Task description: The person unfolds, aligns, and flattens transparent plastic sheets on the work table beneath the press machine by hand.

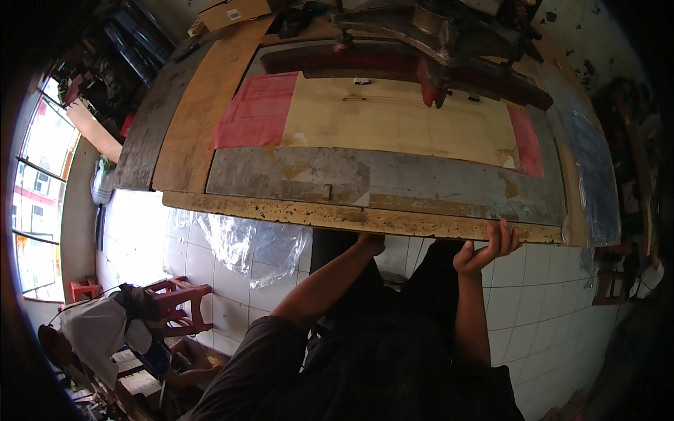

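A worn work table (393,179) fills the upper half of the head view, its top patched with grey, tan and red sheets. My left hand (371,242) reaches under the table's front edge (295,210), its fingers hidden below the board. My right hand (486,251) is at the same front edge further right, fingers spread and curled up against the rim, holding nothing. A dark metal machine (435,35) stands at the table's far side.
A clear plastic sheet (253,245) hangs below the table on the left. The floor is white tile (547,302). A red stool (179,302) and another person (98,333) are at lower left. A cardboard box (235,10) sits at the table's far left corner.
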`<act>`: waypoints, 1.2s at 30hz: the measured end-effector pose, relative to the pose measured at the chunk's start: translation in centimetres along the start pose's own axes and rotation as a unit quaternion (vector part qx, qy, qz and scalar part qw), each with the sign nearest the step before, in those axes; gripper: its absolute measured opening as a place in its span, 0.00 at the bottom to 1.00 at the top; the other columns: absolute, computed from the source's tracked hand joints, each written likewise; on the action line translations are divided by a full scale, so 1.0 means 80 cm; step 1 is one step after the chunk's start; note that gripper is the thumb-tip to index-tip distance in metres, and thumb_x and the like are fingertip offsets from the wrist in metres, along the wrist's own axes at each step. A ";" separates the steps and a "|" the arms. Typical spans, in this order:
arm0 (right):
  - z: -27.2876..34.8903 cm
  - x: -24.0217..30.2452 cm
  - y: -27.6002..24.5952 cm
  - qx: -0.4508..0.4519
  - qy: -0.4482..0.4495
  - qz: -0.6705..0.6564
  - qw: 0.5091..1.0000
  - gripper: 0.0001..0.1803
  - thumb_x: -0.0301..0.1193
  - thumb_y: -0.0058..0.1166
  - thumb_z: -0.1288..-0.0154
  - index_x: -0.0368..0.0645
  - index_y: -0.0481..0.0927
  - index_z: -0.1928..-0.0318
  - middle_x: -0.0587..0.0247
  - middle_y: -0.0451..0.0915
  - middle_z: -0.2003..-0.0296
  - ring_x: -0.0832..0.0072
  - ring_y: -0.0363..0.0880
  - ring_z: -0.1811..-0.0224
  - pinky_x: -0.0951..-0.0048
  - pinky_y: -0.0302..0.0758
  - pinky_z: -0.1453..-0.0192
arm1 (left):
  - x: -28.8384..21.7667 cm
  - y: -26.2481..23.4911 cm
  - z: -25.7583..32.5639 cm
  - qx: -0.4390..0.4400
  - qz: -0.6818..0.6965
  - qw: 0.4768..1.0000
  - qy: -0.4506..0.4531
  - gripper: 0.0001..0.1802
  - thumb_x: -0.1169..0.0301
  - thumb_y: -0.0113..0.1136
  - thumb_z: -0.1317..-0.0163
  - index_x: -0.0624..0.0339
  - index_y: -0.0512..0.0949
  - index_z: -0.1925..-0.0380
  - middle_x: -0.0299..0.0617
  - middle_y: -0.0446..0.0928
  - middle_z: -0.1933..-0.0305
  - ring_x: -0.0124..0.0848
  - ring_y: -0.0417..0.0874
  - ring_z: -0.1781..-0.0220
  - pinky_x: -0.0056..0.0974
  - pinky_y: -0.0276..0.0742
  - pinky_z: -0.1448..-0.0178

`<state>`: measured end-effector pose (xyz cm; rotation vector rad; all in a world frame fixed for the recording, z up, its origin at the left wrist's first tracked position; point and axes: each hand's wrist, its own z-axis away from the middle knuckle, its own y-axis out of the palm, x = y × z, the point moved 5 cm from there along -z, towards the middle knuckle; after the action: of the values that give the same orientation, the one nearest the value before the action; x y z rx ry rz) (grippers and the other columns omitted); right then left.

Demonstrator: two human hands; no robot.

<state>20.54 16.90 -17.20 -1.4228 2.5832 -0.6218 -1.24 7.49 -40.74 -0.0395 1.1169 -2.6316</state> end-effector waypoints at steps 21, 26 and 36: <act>-0.012 0.013 -0.011 0.035 0.022 -0.037 0.998 0.27 0.43 0.46 0.19 0.41 0.70 0.30 0.48 0.69 0.25 0.43 0.55 0.17 0.34 0.43 0.15 | 0.026 0.029 -0.025 -0.077 0.025 0.996 -0.048 0.49 0.41 0.58 0.30 0.49 0.58 0.15 0.48 0.53 0.11 0.52 0.51 0.10 0.63 0.49 0.11; -0.015 0.018 -0.016 0.047 0.031 -0.034 0.998 0.27 0.44 0.46 0.19 0.41 0.71 0.29 0.49 0.69 0.25 0.45 0.55 0.17 0.35 0.41 0.15 | 0.028 0.036 -0.029 -0.094 0.017 0.995 -0.040 0.49 0.45 0.62 0.32 0.50 0.59 0.16 0.50 0.57 0.12 0.53 0.53 0.11 0.62 0.50 0.11; -0.083 -0.071 -0.083 0.037 0.086 0.058 0.994 0.31 0.38 0.52 0.19 0.38 0.66 0.23 0.52 0.75 0.28 0.52 0.68 0.24 0.47 0.54 0.21 | 0.050 0.052 -0.031 -0.174 0.002 0.984 0.026 0.35 0.50 0.59 0.31 0.55 0.76 0.29 0.51 0.75 0.23 0.52 0.70 0.19 0.58 0.60 0.15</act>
<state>26.79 20.44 -8.95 -1.2378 2.7167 -0.8469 -4.42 5.39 -45.74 -0.0380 1.5783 -2.4139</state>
